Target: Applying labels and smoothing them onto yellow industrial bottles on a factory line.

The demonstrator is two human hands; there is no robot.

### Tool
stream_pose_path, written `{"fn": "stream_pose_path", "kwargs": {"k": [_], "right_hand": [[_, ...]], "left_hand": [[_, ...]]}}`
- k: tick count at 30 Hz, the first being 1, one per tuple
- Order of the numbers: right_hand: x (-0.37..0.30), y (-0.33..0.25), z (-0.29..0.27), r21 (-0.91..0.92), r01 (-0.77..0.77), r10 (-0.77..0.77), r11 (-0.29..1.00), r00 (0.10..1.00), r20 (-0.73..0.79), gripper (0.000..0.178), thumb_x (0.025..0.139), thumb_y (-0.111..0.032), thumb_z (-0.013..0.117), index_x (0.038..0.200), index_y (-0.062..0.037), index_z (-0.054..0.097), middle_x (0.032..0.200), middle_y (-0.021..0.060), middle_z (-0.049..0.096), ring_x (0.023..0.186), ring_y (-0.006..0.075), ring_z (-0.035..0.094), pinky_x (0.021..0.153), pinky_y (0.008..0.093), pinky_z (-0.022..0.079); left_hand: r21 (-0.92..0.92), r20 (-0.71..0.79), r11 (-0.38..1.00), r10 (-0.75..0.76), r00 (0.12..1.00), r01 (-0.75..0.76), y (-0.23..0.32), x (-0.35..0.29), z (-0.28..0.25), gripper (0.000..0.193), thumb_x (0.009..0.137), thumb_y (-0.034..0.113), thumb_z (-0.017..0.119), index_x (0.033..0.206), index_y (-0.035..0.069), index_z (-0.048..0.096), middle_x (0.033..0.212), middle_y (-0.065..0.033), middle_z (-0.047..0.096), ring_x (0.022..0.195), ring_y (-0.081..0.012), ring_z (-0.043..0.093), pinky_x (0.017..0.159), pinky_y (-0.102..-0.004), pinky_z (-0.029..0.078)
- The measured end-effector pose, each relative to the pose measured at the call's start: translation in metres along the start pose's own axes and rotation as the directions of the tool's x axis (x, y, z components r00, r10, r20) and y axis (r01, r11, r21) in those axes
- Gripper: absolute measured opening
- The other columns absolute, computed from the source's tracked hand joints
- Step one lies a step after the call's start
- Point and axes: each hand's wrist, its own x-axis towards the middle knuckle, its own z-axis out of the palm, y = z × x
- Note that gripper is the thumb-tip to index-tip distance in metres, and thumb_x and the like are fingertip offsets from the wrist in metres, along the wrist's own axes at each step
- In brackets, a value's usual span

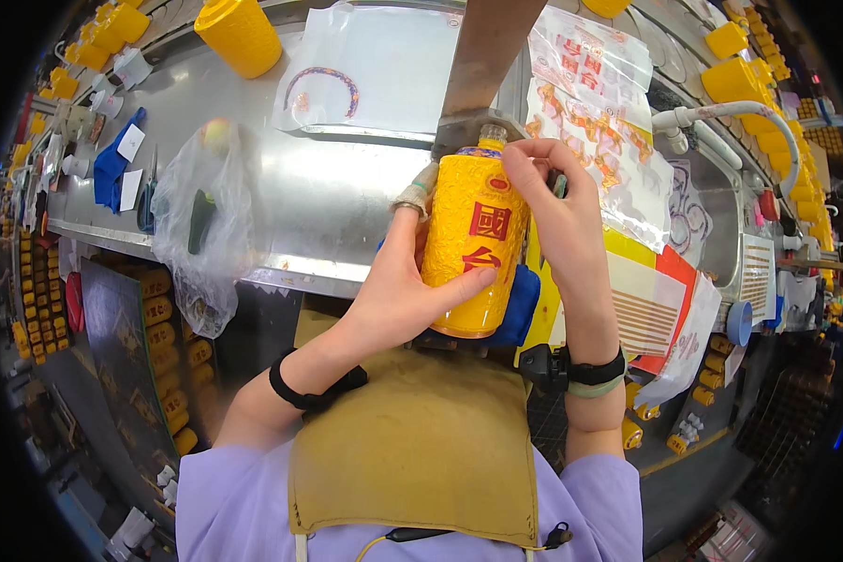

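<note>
A yellow textured bottle [475, 201] with red characters and a clear threaded neck stands tilted in front of me, beside a metal post. My left hand [405, 281] is wrapped round its lower left side, thumb across the front; a pale cover sits on one finger. At the shoulder, my right hand [557, 187] presses its thumb and bent fingers against the bottle's upper right edge. A narrow blue patterned band runs round the base of the neck. Blue cloth [523, 304] lies behind the bottle's lower right side. Some fingertips are hidden.
Decal sheets [590, 122] lie to the right, above a red sheet [676, 281]. A white sheet with a curved patterned strip [323, 89] is at the back. Left are a plastic bag [211, 201], scissors [147, 199] and another yellow bottle [238, 37]. A white pipe [749, 110] bends at right.
</note>
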Motion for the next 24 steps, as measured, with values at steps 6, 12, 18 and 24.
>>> {"fn": "stream_pose_path", "kwargs": {"k": [6,12,18,24], "right_hand": [[0.0,0.0,-0.013,0.163,-0.096,0.079,0.982,0.991,0.108,0.026,0.099,-0.023,0.075,0.117,-0.0037,0.074,0.088,-0.0073,0.053,0.082,0.0028,0.046,0.071,0.0197,0.035],[-0.001,0.016,-0.008,0.162,0.033,-0.044,0.986,0.997,0.065,0.025,0.1,-0.021,0.074,0.117,-0.0033,0.074,0.09,-0.0063,0.056,0.083,0.003,0.047,0.076,0.0189,0.037],[0.002,0.014,-0.01,0.132,-0.108,0.103,0.985,0.994,0.046,0.024,0.099,-0.018,0.076,0.116,-0.0017,0.074,0.093,-0.0039,0.061,0.088,0.0039,0.052,0.081,0.0198,0.041],[-0.002,0.008,-0.004,0.187,-0.037,0.024,0.982,0.997,0.07,0.024,0.097,-0.018,0.078,0.115,-0.0019,0.074,0.09,-0.0056,0.055,0.087,0.0039,0.052,0.08,0.0192,0.04]], "left_hand": [[-0.024,-0.012,1.0,0.005,1.0,-0.005,0.002,-0.003,0.001,0.101,0.092,0.001,0.078,0.167,0.002,0.011,0.162,-0.0156,0.036,0.149,-0.0256,0.041,0.123,-0.0422,0.036],[-0.067,-0.014,0.998,-0.004,1.0,0.003,0.002,-0.003,0.002,0.098,0.094,0.003,0.077,0.167,0.002,0.012,0.163,-0.0158,0.036,0.15,-0.0252,0.04,0.123,-0.0423,0.036],[-0.07,-0.026,0.998,0.002,1.0,-0.004,0.001,-0.004,0.003,0.097,0.094,0.003,0.076,0.167,0.002,0.012,0.163,-0.0154,0.036,0.15,-0.0252,0.04,0.123,-0.042,0.035],[-0.034,-0.064,0.998,0.056,0.996,-0.058,-0.005,-0.003,0.004,0.09,0.094,0.005,0.078,0.161,0.0,0.019,0.155,-0.0155,0.042,0.143,-0.0241,0.047,0.118,-0.0404,0.041]]}}
